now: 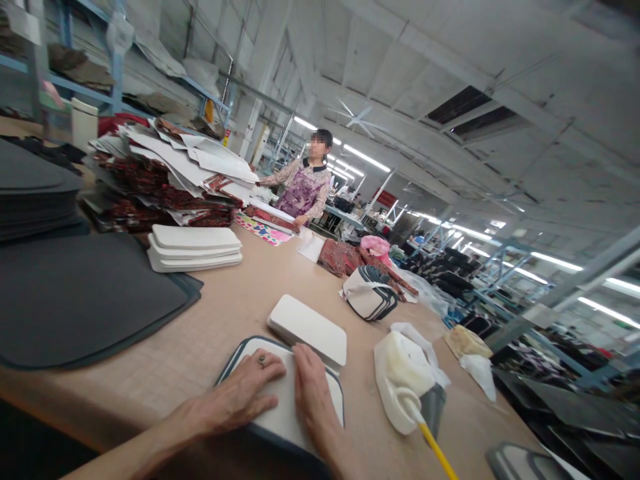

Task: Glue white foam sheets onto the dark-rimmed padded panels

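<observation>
My left hand (245, 390), with a ring on one finger, lies on a white rounded panel (280, 423) that rests on a dark grey, slightly larger sheet at the table's near edge. Beside it my right hand (314, 393) presses on the same panel, fingers stretched out. Neither hand grips anything. Just beyond the fingertips sits a short stack of white rounded boards (310, 327). To the right stands a cut-open white plastic jug (400, 373) with pale yellowish contents, and a yellow-handled brush (435, 447) leans out of it.
Large dark grey sheets (95, 293) cover the table's left side. More white boards (195, 243) are stacked behind them, near a tall pile of patterned fabric pieces (165, 173). A tied bundle of edged panels (370, 293) stands farther back. Another person (305, 180) works across the table.
</observation>
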### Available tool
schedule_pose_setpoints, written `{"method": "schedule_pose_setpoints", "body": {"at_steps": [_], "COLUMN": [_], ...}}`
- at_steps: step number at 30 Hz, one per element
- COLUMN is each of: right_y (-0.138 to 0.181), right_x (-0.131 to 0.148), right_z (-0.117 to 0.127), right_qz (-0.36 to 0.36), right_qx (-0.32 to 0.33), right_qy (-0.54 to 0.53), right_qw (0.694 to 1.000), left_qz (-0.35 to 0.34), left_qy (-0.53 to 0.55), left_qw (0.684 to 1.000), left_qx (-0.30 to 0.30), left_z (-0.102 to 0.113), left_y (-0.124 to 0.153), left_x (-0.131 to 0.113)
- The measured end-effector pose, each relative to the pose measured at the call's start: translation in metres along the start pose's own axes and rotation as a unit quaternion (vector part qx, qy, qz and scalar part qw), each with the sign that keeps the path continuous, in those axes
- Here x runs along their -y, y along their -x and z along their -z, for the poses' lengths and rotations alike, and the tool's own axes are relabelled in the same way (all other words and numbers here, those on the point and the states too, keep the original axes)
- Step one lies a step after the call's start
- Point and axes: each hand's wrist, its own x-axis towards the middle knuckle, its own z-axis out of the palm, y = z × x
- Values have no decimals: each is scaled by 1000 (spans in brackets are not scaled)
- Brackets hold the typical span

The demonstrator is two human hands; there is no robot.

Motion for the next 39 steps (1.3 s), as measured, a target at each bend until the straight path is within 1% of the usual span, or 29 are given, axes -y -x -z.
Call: {"method": "schedule_pose_setpoints", "body": {"at_steps": [2, 4, 6, 8, 11, 13, 15, 16, 18, 20, 23, 27, 30, 31, 33, 35, 37, 39], "right_y": [5, 14, 23, 27, 31, 32, 28, 25, 17, 9, 3, -3, -13, -16, -18, -10, 6, 26], "right_x": [-4, -13, -22, -28, -38, -42, -42, -39, -29, -16, -1, 10, 19, 20, 18, 11, -1, -12], "right_z": [-24, -39, -45, -48, -55, -63, -69, -72, -73, -72, -68, -58, -48, -43, -32, -17, -4, 4], "right_qz": [1, -2, 11, 25, 51, 33, -5, -21, -29, -39, -63, -58, -88, -92, -74, -68, -100, -148], "right_qx": [18, 23, 27, 32, 25, 0, -18, -16, 10, 33, 44, 95, 123, 122, 116, 123, 126, 121], "right_qy": [47, 86, 111, 123, 122, 119, 99, 80, 35, 16, 38, 47, 50, 48, 47, 66, 102, 125], "right_qw": [999, 996, 993, 992, 991, 992, 995, 996, 999, 999, 996, 993, 987, 987, 989, 988, 982, 973], "left_qz": [9, 0, -22, -43, -71, -103, -125, -124, -110, -91, -47, 9, 64, 74, 69, 64, 54, 41], "left_qy": [-40, -100, -154, -191, -223, -238, -251, -253, -243, -223, -201, -129, -112, -120, -140, -165, -189, -202], "left_qw": [999, 995, 988, 980, 966, 956, 949, 950, 956, 965, 975, 991, 992, 990, 988, 984, 979, 976], "left_qx": [-1, -2, -9, -39, -108, -136, -143, -136, -120, -102, -82, -19, 3, 4, -2, -20, -50, -73], "left_z": [-10, -24, -36, -42, -44, -45, -48, -50, -54, -57, -55, -38, -23, -19, -16, -17, -20, -22], "left_y": [2, 2, 1, -1, -4, -7, -10, -11, -12, -10, -5, -6, -12, -15, -19, -21, -21, -20], "left_x": [4, 8, 11, 13, 18, 25, 32, 35, 39, 41, 38, 33, 34, 34, 35, 35, 37, 41]}}
